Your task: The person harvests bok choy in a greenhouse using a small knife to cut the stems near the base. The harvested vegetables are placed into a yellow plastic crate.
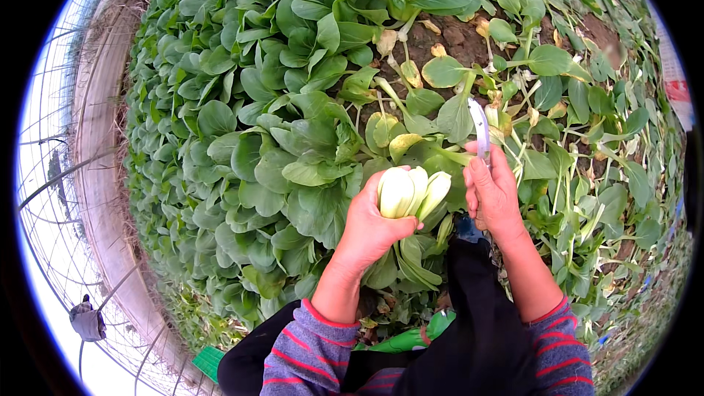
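My left hand [379,220] grips several bok choy heads [407,192], their pale stem bases pointing up and their green leaves hanging below the hand. To the right, my right hand [492,190] is closed on a curved, light-coloured blade [479,126], which points upward; its handle is hidden in the fingers. A green leaf stalk lies just left of the right fingertips, and I cannot tell whether it is touched. Beyond the hands, loose leaves, some of them yellow [403,144], lie on brown soil [451,33].
Dense standing bok choy [264,148] fills the left and centre. Cut leaves and stalks [583,176] cover the ground to the right. A pale border strip [99,121] and wire netting run along the far left. A green plastic object [209,363] sits at lower left.
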Tool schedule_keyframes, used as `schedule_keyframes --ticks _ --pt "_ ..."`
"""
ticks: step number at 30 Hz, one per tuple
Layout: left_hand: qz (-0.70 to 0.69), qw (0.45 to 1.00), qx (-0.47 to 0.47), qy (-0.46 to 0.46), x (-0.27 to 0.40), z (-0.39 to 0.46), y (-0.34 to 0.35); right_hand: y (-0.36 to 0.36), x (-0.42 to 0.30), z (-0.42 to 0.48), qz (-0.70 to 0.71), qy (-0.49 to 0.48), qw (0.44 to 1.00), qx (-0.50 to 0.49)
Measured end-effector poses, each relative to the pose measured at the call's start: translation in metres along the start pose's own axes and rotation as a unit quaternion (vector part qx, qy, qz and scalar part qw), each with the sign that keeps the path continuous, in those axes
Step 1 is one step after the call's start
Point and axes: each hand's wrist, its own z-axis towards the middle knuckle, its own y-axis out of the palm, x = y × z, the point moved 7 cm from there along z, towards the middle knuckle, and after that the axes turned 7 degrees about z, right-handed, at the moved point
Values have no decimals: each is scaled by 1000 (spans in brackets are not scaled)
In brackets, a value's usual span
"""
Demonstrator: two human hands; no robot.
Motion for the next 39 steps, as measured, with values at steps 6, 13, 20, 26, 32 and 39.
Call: schedule_keyframes --ticks 6,13,20,26,32,39 --pt "385 910 153 33 42 40 -87 50 -10 -5 -3 -12 993 -116" --pt "558 810 182 -14 26 33 -116 105 55 39 -262 -16 942 -211" --pt "498 839 215 -37 -4 10 -123 105 101 74 -375 29 910 -176" --pt "330 919 217 -6 -12 5 -140 117 93 71 -317 194 904 -209" --pt "310 925 217 -13 -20 2 -142 121 83 74 -351 214 878 -245" --pt "315 923 219 -5 -27 5 -143 142 112 102 -574 88 754 -307"
